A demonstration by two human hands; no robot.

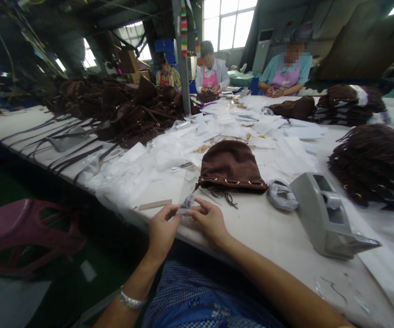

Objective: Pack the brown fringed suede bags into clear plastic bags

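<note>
My left hand (161, 230) and my right hand (209, 221) meet at the near edge of the white table (272, 237). Together they pinch a small clear plastic packet (186, 204) between thumbs and fingers. Just beyond the hands lies a brown suede drawstring pouch (231, 167) with metal eyelets and loose cords. A thin tan strip (155, 205) lies to the left of my left hand.
A grey tape dispenser (327, 218) and a crumpled plastic wad (281, 195) sit to the right. Piles of brown pouches (371, 164) and straps (115, 109) flank scattered white papers (217, 132). Three people work at the far end. A purple stool (26, 232) stands on the left.
</note>
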